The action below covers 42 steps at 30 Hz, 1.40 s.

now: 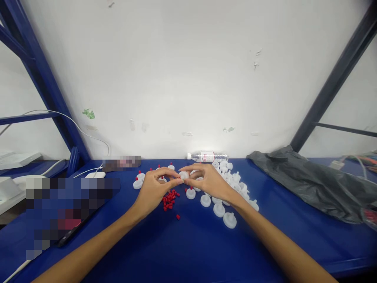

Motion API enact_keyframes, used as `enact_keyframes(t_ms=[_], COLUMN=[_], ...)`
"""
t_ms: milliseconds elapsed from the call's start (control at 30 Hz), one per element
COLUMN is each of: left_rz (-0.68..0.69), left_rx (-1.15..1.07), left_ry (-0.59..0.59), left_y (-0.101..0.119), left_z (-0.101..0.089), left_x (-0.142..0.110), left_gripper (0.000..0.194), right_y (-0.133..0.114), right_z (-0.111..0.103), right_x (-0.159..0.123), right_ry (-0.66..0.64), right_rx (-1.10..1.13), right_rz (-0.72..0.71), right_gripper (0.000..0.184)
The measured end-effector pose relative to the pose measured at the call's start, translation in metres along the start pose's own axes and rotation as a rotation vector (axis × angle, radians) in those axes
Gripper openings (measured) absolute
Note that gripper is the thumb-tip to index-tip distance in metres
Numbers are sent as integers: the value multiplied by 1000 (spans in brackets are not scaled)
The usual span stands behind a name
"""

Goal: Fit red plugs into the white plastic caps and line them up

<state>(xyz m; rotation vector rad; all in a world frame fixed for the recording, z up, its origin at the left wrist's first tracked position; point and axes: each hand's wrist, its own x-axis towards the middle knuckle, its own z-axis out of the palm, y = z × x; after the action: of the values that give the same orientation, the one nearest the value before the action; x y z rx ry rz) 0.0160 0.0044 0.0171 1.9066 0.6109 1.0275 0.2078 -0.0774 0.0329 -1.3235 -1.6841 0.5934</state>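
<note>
Left hand and right hand meet above the blue tabletop, fingertips of both pinching one white cap between them, with loose red tips just below the left and more white caps spread beneath the right forearm.

The left hand and right hand are bare; the wrists are uncovered; the slender forearms are bare too, smooth in outline.
</note>
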Motion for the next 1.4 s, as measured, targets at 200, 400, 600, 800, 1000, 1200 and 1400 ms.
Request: enact_keyframes(t_ms=[200,400,600,800,1000,1200,1400], left_rz=[-262,-290,-316,-279,-184,181,406], left_rx=[-418,-658,-558,-491,-231,398,731], left_ry=[-179,-391,-395,-385,-216,-42,-36], left_y=[6,7,10,10,4,-8,-25], left_z=[0,-3,-6,-5,-1,-6,-11], left_x=[0,1,0,0,2,2,4], left_gripper=[69,53,55,52,51,19,20], right_y=[-6,-11,-6,-7,-9,1,14], right_z=[1,5,9,9,8,-16,-45], right_x=[-1,-1,-2,-3,-6,1,5], right_ry=[-6,70,40,46,-29,133,204], right_rx=[-15,-248,-238,-318,-415,-757,-1019], right_rz=[-92,-208,-211,-239,-206,-212,-95], right_gripper=[33,25,27,24,29,19,24])
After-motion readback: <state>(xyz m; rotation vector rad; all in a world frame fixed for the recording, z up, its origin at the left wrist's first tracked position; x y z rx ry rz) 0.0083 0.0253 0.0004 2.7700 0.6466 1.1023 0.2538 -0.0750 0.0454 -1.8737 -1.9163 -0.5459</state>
